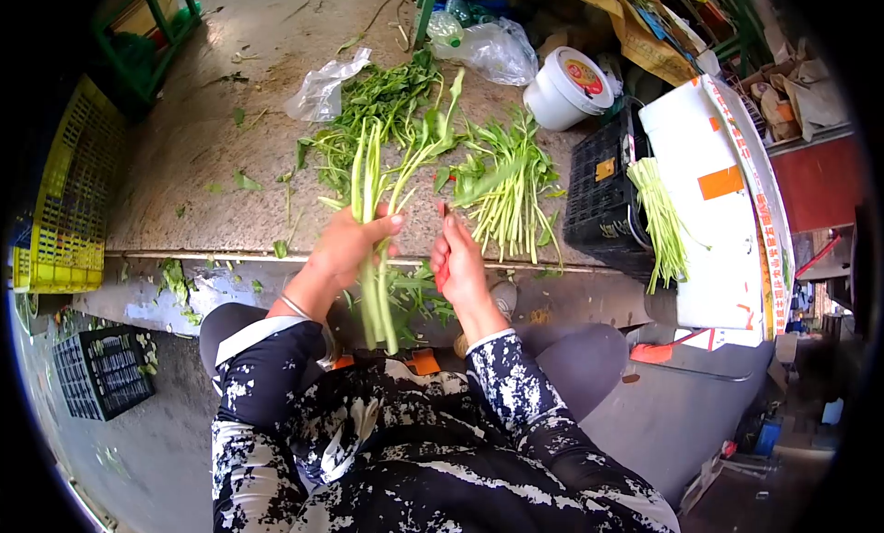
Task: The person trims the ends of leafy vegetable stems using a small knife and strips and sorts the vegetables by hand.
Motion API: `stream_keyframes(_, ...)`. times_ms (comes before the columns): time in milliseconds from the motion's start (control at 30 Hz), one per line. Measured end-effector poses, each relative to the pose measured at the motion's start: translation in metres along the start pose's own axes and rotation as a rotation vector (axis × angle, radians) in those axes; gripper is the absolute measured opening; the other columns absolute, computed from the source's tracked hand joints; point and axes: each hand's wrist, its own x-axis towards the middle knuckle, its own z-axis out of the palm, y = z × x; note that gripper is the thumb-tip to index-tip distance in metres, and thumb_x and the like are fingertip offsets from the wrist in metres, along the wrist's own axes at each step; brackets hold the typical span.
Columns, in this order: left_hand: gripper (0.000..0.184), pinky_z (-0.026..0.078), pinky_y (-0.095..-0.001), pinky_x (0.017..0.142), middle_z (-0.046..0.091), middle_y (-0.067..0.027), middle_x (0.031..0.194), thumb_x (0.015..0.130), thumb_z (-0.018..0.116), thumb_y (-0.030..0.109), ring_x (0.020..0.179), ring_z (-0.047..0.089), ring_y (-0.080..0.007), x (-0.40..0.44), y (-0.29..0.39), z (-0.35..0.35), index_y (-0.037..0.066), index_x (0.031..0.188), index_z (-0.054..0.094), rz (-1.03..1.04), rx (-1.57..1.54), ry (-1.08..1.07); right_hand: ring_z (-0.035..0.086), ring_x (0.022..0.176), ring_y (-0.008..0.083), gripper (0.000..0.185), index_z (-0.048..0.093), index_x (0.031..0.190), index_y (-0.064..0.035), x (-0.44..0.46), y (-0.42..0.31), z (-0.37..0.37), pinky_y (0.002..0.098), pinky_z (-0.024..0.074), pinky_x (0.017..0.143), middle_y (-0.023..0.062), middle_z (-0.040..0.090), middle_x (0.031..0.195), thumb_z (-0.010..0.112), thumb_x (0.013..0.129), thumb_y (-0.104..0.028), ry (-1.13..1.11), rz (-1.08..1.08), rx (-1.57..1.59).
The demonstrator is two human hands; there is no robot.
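My left hand [345,247] is closed around several long green water spinach stalks [376,303], with their cut ends hanging toward my lap and their tops pointing away. In my right hand [463,268] is a knife with a red handle [443,273]; its blade is blurred and hard to make out. A heap of leafy greens [387,105] lies on the concrete ledge beyond my left hand. To the right of it, a bundle of trimmed stalks [511,201] spreads out, leaves away from me.
A black crate [603,197] and a white foam box [704,220] with a stalk bundle [658,220] on it stand at right. Behind are a white bucket [568,89] and plastic bags [493,49]. A yellow crate [74,197] and a black basket [101,372] are left.
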Motion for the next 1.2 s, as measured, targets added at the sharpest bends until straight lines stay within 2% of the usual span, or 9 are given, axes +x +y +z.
stream_keyframes(200,0.017,0.037,-0.0199,0.039,0.059,-0.0028,0.072,0.078,0.066,0.008,0.051,0.056,-0.0102,-0.017,0.0,-0.003,0.002,0.092,0.057,-0.119,0.318,-0.062,0.034,0.048,0.0069,0.055,0.039,0.128,-0.0055,-0.009,0.002,-0.037,0.0212,0.0312,0.046,-0.0057,0.037,0.055,0.042,0.09,-0.045,-0.511,0.348,0.425)
stream_keyframes(333,0.023,0.037,-0.0195,0.039,0.059,-0.0029,0.069,0.076,0.067,0.008,0.05,0.056,-0.0101,-0.018,-0.008,-0.012,0.001,0.095,0.056,-0.195,0.485,-0.217,0.034,0.046,0.0057,0.053,0.04,0.126,-0.0006,0.014,-0.01,-0.035,0.0209,0.0319,0.045,-0.0063,0.036,0.054,0.044,0.091,-0.041,-0.385,0.376,0.363)
stream_keyframes(467,0.021,0.036,-0.0198,0.038,0.059,-0.0028,0.07,0.077,0.067,0.009,0.05,0.055,-0.0095,-0.012,-0.012,-0.02,0.001,0.093,0.056,-0.247,0.499,-0.156,0.044,0.052,0.0086,0.038,0.058,0.107,-0.0061,0.04,0.001,-0.059,0.0248,0.0381,0.049,-0.0012,0.048,0.06,0.052,0.088,-0.039,-0.265,0.43,-0.326)
stream_keyframes(533,0.02,0.035,-0.02,0.037,0.059,-0.0028,0.07,0.077,0.067,0.011,0.049,0.054,-0.0096,-0.008,-0.013,-0.024,0.001,0.091,0.055,-0.237,0.571,-0.126,0.058,0.072,0.0192,0.055,0.051,0.117,-0.001,0.051,0.007,-0.069,0.0331,0.0485,0.064,0.0087,0.061,0.079,0.055,0.084,-0.045,-0.083,0.463,-1.244)
stream_keyframes(600,0.017,0.038,-0.0211,0.04,0.059,-0.0035,0.071,0.079,0.064,0.012,0.05,0.054,-0.0105,-0.005,-0.012,-0.026,0.002,0.089,0.055,-0.208,0.554,-0.106,0.046,0.116,0.0319,0.078,0.04,0.128,-0.0006,0.073,0.026,-0.126,0.0363,0.0384,0.096,0.0234,0.046,0.125,0.061,0.075,-0.053,-0.298,0.417,-1.687)
stream_keyframes(667,0.014,0.041,-0.0227,0.044,0.061,-0.0052,0.073,0.083,0.06,0.013,0.052,0.055,-0.0116,0.0,-0.017,-0.029,0.002,0.09,0.055,-0.137,0.409,0.026,0.044,0.117,0.0305,0.078,0.039,0.131,-0.0072,0.075,-0.009,-0.124,0.0357,0.0371,0.098,0.0204,0.044,0.128,0.065,0.072,-0.052,-0.023,0.405,-1.722)
stream_keyframes(800,0.016,0.042,-0.0243,0.046,0.064,-0.0102,0.08,0.09,0.049,0.015,0.056,0.056,-0.0129,0.004,-0.006,-0.015,0.002,0.099,0.05,-0.125,0.231,0.184,0.046,0.114,0.0322,0.073,0.046,0.12,-0.0073,0.113,-0.062,-0.155,0.0419,0.0403,0.092,0.0206,0.046,0.124,0.069,0.066,-0.051,0.723,0.27,-1.301)
stream_keyframes(867,0.016,0.046,-0.0257,0.05,0.063,-0.0117,0.082,0.091,0.048,0.017,0.059,0.059,-0.0153,0.011,-0.007,-0.019,0.003,0.099,0.049,-0.129,0.236,0.156,0.053,0.102,0.0305,0.065,0.047,0.113,-0.0037,0.135,-0.05,-0.179,0.0395,0.0452,0.085,0.0166,0.055,0.108,0.067,0.069,-0.047,1.015,0.054,-1.637)
stream_keyframes(1200,0.029,0.053,-0.0317,0.059,0.056,-0.0047,0.067,0.091,0.048,0.016,0.064,0.062,-0.0216,0.019,-0.005,-0.016,-0.001,0.114,0.047,-0.134,-0.092,0.167,0.063,0.08,0.0286,0.044,0.063,0.092,-0.0006,0.147,-0.085,-0.214,0.0381,0.048,0.071,0.0169,0.065,0.088,0.065,0.066,-0.035,0.794,0.267,-1.595)
